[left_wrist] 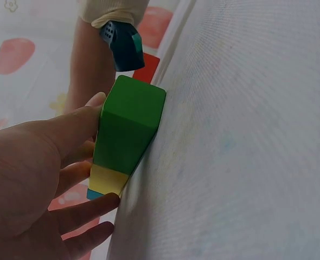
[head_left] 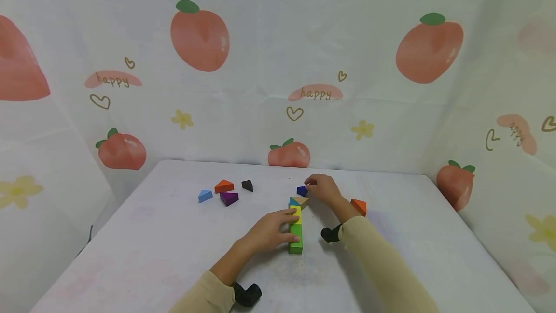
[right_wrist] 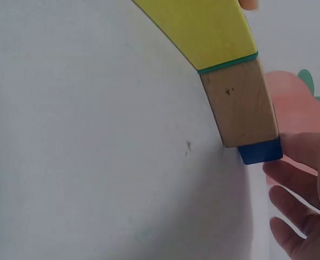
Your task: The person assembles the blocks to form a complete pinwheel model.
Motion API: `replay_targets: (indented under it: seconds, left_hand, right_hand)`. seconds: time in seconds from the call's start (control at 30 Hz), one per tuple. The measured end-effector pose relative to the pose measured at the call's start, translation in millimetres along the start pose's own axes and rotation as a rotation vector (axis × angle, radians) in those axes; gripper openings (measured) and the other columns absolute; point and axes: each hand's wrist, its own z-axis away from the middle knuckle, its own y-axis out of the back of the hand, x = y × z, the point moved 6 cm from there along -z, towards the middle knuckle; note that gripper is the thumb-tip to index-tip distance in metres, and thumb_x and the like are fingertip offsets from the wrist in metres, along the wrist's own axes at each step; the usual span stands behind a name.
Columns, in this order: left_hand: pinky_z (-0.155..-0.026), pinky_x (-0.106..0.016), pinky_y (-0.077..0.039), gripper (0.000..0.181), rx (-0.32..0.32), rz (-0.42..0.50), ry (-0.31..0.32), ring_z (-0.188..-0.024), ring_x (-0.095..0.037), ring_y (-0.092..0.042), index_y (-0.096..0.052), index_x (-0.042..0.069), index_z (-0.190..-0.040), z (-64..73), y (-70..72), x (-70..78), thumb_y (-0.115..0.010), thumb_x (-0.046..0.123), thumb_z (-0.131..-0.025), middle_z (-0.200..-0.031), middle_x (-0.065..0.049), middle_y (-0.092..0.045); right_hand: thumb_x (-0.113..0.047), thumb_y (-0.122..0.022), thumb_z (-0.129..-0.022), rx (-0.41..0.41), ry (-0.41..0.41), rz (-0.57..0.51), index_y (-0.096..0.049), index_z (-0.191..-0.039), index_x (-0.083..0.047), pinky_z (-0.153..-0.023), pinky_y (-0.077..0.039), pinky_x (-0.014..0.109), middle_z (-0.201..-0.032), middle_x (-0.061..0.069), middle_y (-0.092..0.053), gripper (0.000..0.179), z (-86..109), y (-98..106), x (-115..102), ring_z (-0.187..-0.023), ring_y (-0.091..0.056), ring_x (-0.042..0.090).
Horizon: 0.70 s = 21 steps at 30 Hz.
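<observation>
Row (head_left: 296, 230) is looking partway done imo; left hand (head_left: 271, 232) is loosely steadying it, right hand (head_left: 325, 190) is pinching blue block (head_left: 301, 191); five spares (head_left: 229, 199) are lying around

A white backdrop (head_left: 260, 37), printed with red fruits (head_left: 200, 40), yellow flowers (head_left: 182, 119) and "happy" lettering (head_left: 316, 92), hangs beyond the counter (head_left: 152, 240). At its far left lie a light blue block (head_left: 205, 196), an orange block (head_left: 224, 187), a purple block (head_left: 229, 199) and a black block (head_left: 247, 185); a second orange block (head_left: 358, 206) lies to the right.
</observation>
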Motion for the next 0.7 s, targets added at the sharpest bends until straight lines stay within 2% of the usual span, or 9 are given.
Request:
replay_targets:
  seconds: [0.4,0.7]
  left_hand:
    - [-0.107,-0.044,-0.037,0.058,-0.007,-0.003,0.002,-0.137,-0.021,-0.040,-0.059,0.018,-0.137,-0.5,-0.2,0.6,-0.070,0.046,-0.087,-0.148,0.004,-0.045]
    - [-0.107,-0.043,-0.037,0.059,-0.003,-0.014,-0.012,-0.137,-0.021,-0.040,-0.058,0.017,-0.137,-1.2,-0.3,0.5,-0.070,0.046,-0.087,-0.148,0.003,-0.044]
  right_hand:
    - [-0.013,-0.067,-0.092,-0.023,-0.040,-0.088,-0.072,-0.107,-0.010,-0.085,-0.054,0.034,-0.102,0.005,-0.068,0.016,2.3,-6.5,-2.8,-0.093,-0.061,0.021]
    - [-0.012,-0.068,-0.092,-0.048,-0.023,-0.132,-0.071,-0.106,-0.010,-0.083,-0.054,0.034,-0.099,0.004,-0.067,0.015,3.3,-12.0,-6.5,-0.091,-0.060,0.020]
